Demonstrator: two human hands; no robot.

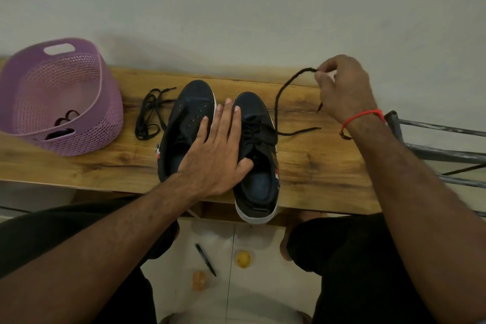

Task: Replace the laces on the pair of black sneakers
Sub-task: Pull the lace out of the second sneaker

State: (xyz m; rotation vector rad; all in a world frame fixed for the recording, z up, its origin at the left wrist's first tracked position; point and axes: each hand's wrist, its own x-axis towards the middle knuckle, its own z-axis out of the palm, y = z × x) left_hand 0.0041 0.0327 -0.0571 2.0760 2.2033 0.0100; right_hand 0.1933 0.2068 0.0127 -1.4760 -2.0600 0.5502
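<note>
With the lace (278, 97) pinched by the right hand (342, 87) and drawn from the right sneaker (256, 144), which overhangs the bench (315, 166) edge under the flat, open left hand (218, 147), a snag could drag it off.

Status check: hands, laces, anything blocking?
Left hand flat across both sneakers. Right hand pinches lace running from right sneaker. Loose lace beside left sneaker. Nothing blocking.

Matt cloth sneakers (223, 137), wood-grain bench (315, 166)
</note>
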